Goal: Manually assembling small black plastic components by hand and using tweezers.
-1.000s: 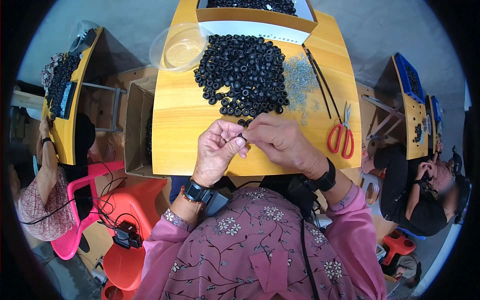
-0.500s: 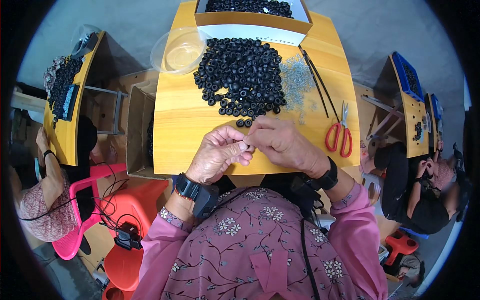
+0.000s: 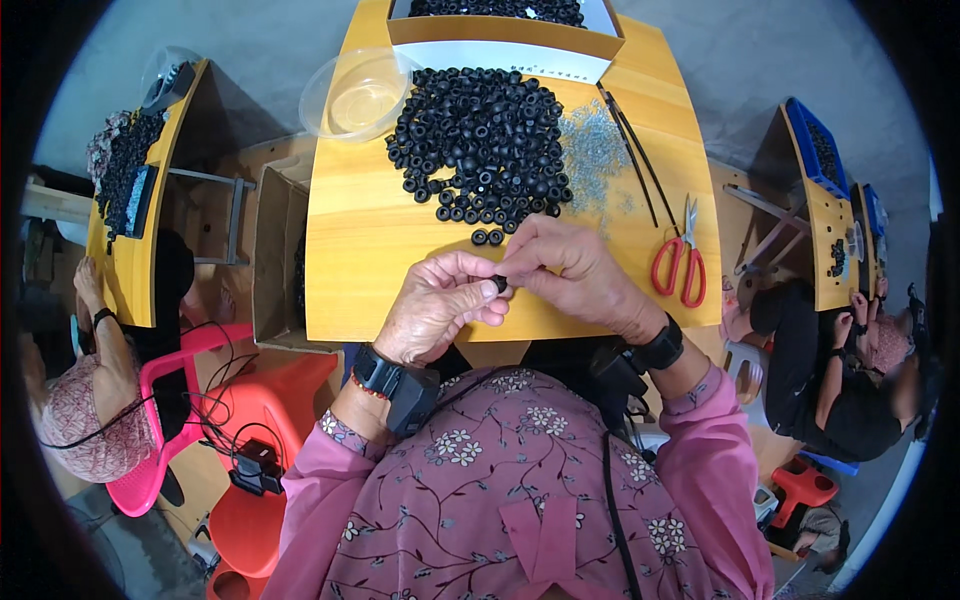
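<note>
Above the near edge of the table my hands meet. A small round black piece (image 3: 499, 284) is pinched between the thumb and fingers of my left hand (image 3: 440, 305). My right hand (image 3: 570, 268) is closed against the top of that piece, thumb and forefinger together; whatever lies between its fingertips is too small to make out. Just beyond the hands lie two loose black rings (image 3: 488, 237). Farther off spreads a big pile of round black pieces with holes (image 3: 480, 140). Beside it on the right is a scatter of tiny clear or silvery parts (image 3: 592, 150).
Red-handled scissors (image 3: 679, 268) and two thin black rods (image 3: 640, 160) lie on the right of the yellow table (image 3: 350, 240). A clear round tub (image 3: 360, 100) and a cardboard box of black pieces (image 3: 505, 38) stand at the back. People sit at tables on both sides.
The black piece now shows at my left fingertips, where fingers covered it before. My right hand has shifted slightly right and down, its fingertips still at the left hand's.
</note>
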Motion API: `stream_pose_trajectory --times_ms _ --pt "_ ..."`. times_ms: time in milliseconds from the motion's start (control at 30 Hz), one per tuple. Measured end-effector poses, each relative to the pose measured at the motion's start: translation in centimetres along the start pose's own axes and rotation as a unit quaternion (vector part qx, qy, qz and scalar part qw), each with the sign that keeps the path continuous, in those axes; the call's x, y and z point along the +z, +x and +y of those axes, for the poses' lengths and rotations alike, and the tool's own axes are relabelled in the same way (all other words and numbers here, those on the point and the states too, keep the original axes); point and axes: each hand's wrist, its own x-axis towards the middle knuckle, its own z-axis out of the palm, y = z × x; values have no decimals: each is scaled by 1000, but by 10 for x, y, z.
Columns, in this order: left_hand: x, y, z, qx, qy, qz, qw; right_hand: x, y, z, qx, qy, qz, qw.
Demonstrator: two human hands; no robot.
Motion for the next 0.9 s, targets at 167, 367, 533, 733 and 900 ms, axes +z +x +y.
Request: stream_pose_trajectory --times_ms 167,367,533,733,900 --pt "-3 0 -1 -1 -25 -10 1000 0 1 -1 -2 0 0 1000" --pt "-3 1 -3 -7 -27 -17 999 -1 0 2 0 6 -4 1000" --pt "0 1 -3 -14 -31 -13 999 -4 0 2 2 14 -10 1000" --pt "1 2 -1 -32 -36 -20 999 -7 2 2 1 0 -36 999" --pt "2 3 -3 -41 -34 -15 998 -7 0 0 -15 -32 -33 999"
